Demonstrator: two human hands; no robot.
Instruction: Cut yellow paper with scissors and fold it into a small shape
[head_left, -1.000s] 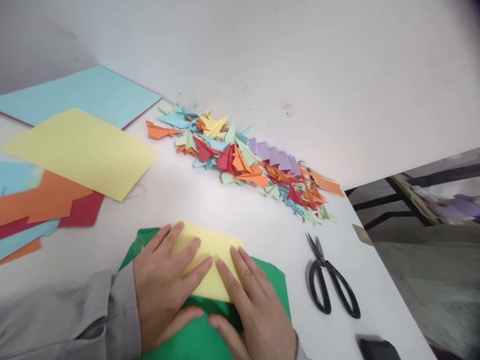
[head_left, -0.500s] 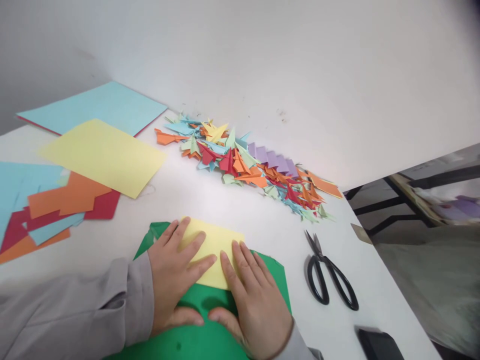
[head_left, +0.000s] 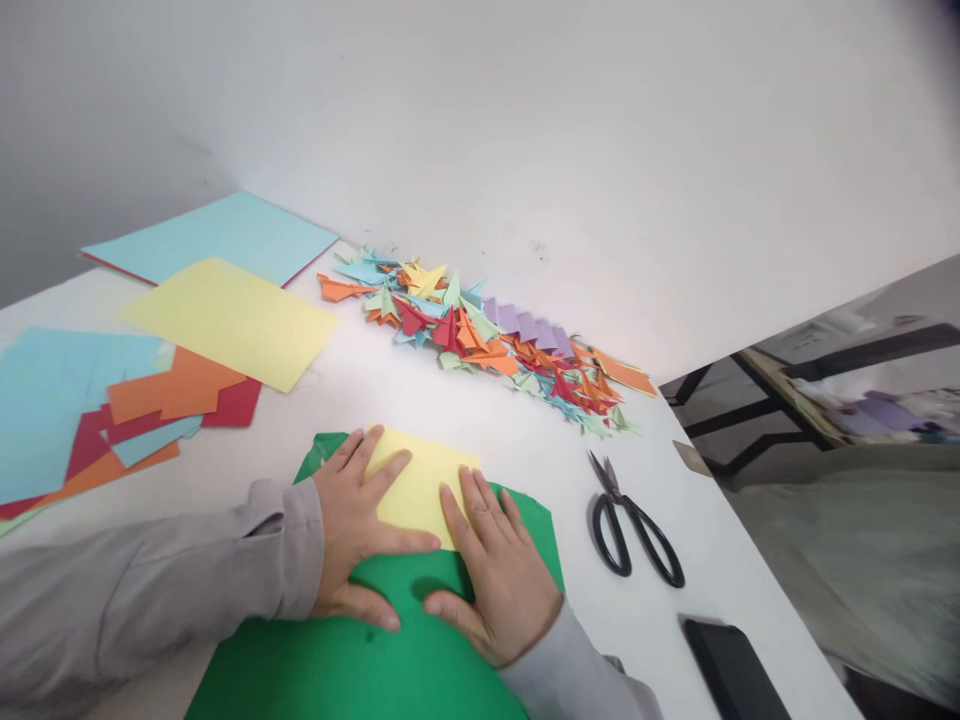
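A yellow paper piece [head_left: 420,485] lies on a green sheet [head_left: 375,670] at the table's near side. My left hand [head_left: 356,530] rests spread over its left part, thumb on the green sheet. On its right edge lie the fingertips of my right hand [head_left: 495,565], which is flat with the thumb stretched toward the left one. Neither hand grips anything. The palms hide parts of both papers.
Folded paper pieces [head_left: 487,340] form a long pile along the wall. Black-handled scissors [head_left: 626,520] and a black phone-like object [head_left: 731,665] lie right. At left are a yellow sheet [head_left: 232,320], blue sheets [head_left: 217,235] and orange scraps [head_left: 195,385] on the white table [head_left: 375,390].
The view has shifted, so more of the green sheet and the black object shows. Both hands stay on the yellow paper, with only slight shifts of the fingers.
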